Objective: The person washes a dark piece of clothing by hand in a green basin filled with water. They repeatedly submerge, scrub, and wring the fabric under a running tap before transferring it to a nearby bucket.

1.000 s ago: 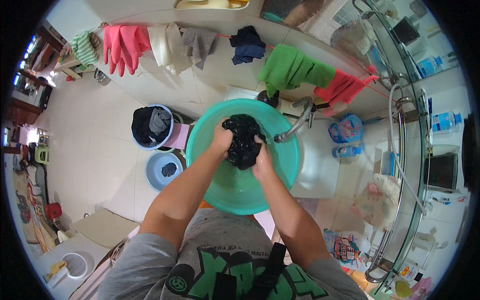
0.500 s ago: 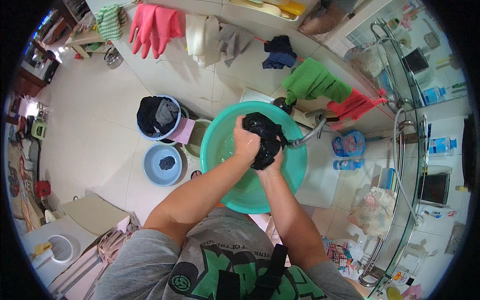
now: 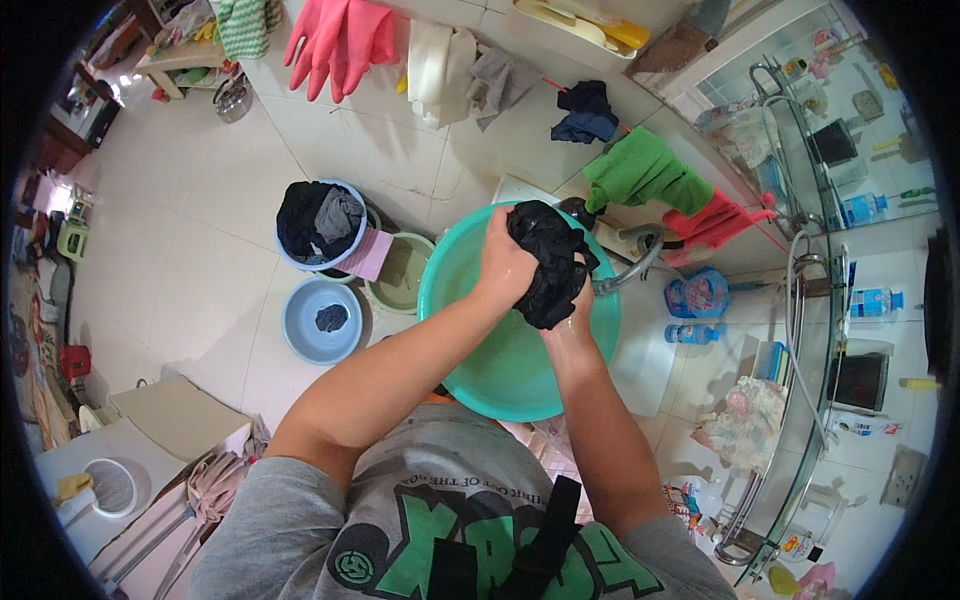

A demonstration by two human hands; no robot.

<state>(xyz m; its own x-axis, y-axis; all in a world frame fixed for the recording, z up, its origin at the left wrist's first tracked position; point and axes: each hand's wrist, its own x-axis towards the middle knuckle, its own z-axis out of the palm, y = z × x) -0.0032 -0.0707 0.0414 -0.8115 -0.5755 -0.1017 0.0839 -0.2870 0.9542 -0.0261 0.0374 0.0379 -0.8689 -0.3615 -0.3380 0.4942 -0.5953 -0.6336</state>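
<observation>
A bunched black cloth [image 3: 548,262], wet-looking, is squeezed between my two hands above the large green basin [image 3: 462,345]. My left hand [image 3: 505,268] grips its left side, fingers curled over the upper edge. On its lower right, my right hand [image 3: 574,312] holds the bundle, with most of its fingers hidden behind the cloth. What kind of garment it is does not show. A curved metal faucet [image 3: 640,262] reaches over the basin's right rim, close beside the cloth.
Left of the basin stand a blue tub [image 3: 362,240] of dark clothes, a pale green bucket [image 3: 400,283] and a blue bowl [image 3: 310,345] holding a dark cloth. Pink gloves [image 3: 343,45] and a green towel [image 3: 645,170] hang beyond. A glass shelf [image 3: 835,330] runs along the right.
The black cloth has come up slightly and to the right in view, bunched differently between my hands. The surroundings have shifted a little as my head moved.
</observation>
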